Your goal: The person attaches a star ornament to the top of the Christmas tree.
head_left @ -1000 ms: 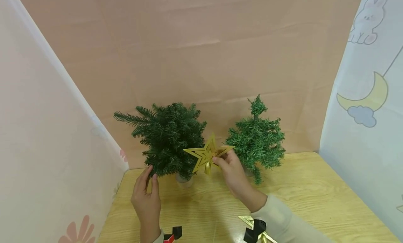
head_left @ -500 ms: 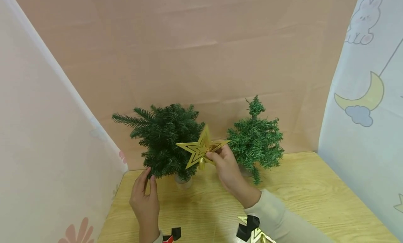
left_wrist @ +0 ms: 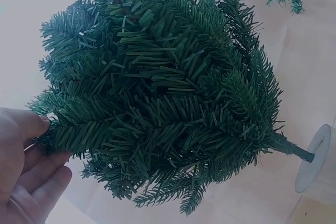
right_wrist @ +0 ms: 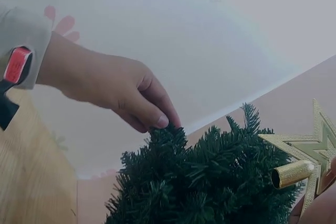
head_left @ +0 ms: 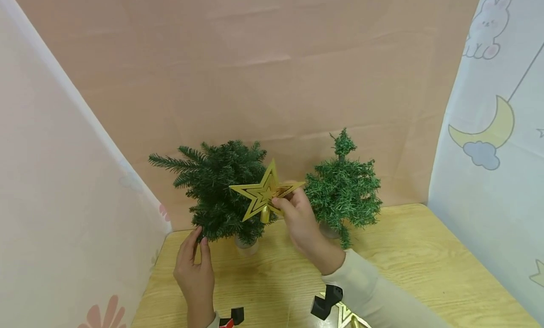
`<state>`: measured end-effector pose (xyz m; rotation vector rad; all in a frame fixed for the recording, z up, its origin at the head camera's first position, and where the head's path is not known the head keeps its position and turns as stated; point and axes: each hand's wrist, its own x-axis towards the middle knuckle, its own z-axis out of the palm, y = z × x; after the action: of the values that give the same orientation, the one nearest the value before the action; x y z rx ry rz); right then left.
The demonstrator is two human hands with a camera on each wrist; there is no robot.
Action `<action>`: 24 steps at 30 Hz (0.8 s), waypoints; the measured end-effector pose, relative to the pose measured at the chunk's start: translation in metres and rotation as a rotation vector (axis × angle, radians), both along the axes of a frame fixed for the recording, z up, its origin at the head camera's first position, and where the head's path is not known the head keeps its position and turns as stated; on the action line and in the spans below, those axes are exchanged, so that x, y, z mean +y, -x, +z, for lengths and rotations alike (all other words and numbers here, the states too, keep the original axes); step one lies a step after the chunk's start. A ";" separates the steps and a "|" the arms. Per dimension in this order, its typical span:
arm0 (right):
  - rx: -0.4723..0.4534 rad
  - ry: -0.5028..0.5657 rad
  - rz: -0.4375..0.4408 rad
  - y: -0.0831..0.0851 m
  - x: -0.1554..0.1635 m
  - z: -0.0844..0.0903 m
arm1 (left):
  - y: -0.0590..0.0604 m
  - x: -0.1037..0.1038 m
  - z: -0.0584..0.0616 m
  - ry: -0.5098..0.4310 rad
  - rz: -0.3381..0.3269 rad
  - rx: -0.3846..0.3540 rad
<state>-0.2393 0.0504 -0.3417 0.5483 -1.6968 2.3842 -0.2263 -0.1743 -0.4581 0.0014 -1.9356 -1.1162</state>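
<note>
In the lower left of the head view, the left hand pinches the tip of a low branch of the darker tree, thumb on one side and fingers on the other. Both wrist views show the needles caught between the fingertips.

At the centre of the head view, the right hand holds a gold star, its thumb across the front near the middle and its fingers behind. One point of the star stands upward, and a short gold tube hangs below its middle. The star overlaps the right side of the darker tree in the head view; whether they touch cannot be told. In the right wrist view the star is at the right edge, the tube's hollow end facing left.

The darker tree stands left of centre on a pale round base, with one long branch stretching toward the left. A lighter green tree stands right of centre, apart from it, with a small tuft at its top. A second gold star lies at the bottom of the frame on the wooden bench, partly hidden by the sleeve and a black piece at the right wrist.
</note>
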 end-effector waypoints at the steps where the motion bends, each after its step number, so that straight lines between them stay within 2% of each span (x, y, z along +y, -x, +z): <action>1: 0.003 0.007 0.000 0.000 -0.002 0.001 | 0.000 0.000 0.000 -0.001 0.000 0.001; 8: 0.007 0.025 -0.035 0.000 -0.009 0.006 | 0.000 0.001 0.000 -0.014 0.002 -0.002; 14: 0.074 -0.005 -0.063 0.004 -0.014 0.009 | 0.000 0.001 -0.001 -0.016 0.008 -0.006; 24: 0.110 -0.035 -0.031 0.012 -0.022 0.023 | 0.001 0.001 -0.003 -0.015 0.018 -0.025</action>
<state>-0.2511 0.0283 -0.3187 0.6411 -1.6903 2.2629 -0.2268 -0.1733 -0.4611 0.0413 -1.9458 -1.1235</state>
